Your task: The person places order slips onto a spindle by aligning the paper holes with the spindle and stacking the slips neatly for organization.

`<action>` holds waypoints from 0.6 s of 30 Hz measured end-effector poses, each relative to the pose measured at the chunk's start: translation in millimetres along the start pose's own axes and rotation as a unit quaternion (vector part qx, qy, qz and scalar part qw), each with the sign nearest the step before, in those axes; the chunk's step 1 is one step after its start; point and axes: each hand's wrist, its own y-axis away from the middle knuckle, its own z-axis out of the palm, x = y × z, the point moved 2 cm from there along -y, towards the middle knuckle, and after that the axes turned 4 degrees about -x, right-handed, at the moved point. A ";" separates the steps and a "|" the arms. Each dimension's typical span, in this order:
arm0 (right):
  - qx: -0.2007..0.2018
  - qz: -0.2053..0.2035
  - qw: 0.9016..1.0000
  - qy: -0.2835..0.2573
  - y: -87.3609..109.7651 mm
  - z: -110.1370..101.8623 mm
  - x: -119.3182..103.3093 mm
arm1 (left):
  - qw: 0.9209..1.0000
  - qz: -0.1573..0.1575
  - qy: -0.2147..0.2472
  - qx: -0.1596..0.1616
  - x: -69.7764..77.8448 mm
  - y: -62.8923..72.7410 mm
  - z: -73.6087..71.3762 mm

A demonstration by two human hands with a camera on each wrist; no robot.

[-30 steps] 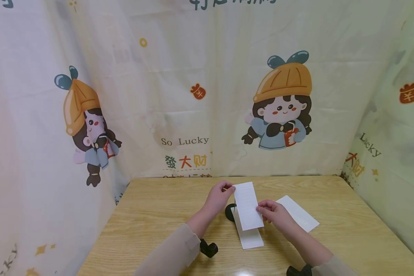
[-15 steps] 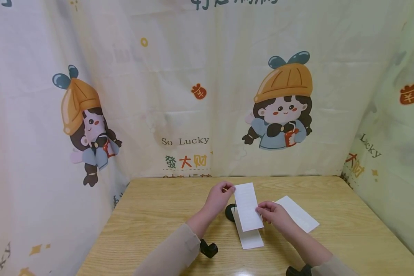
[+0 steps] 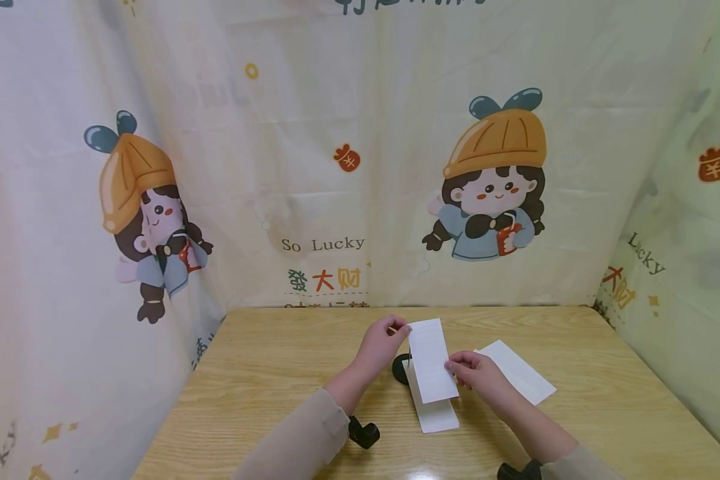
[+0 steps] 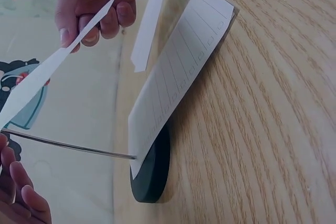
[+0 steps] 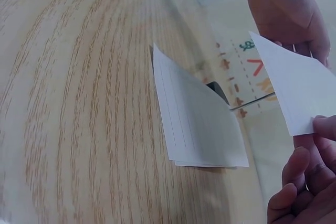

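Note:
A white paper slip [image 3: 433, 363] is held tilted above the table by both hands. My left hand [image 3: 384, 343] pinches its far left corner; my right hand [image 3: 477, 373] pinches its right edge between thumb and fingers. Under the slip stands a bill spike with a round black base [image 4: 152, 177] and a thin metal rod [image 4: 68, 145]. The rod's top meets the slip close to my left fingers; whether it pierces the paper cannot be told. Lower down, several lined slips [image 4: 178, 66] are threaded on the rod, slanting just over the base.
More white paper [image 3: 519, 373] lies flat on the wooden table [image 3: 264, 373], right of the spike and beyond my right hand. Printed curtains [image 3: 312, 167] close off the back and sides. Black wrist mounts [image 3: 363, 433] sit under both forearms.
The hands, the held slip and the spike keep nearly the same places. Only the head view has shifted very slightly.

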 end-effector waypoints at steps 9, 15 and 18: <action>-0.014 0.000 1.000 0.005 2.0 -0.4 5.1 | 1.000 0.005 -0.029 -0.003 -8.8 1.4 1.8; -0.026 -0.007 1.000 0.009 1.1 -0.8 8.4 | 1.000 -0.003 -0.029 -0.003 -12.0 1.4 3.2; -0.035 -0.010 0.999 0.016 0.7 -1.3 9.6 | 1.000 0.000 -0.028 -0.004 -11.6 1.6 3.3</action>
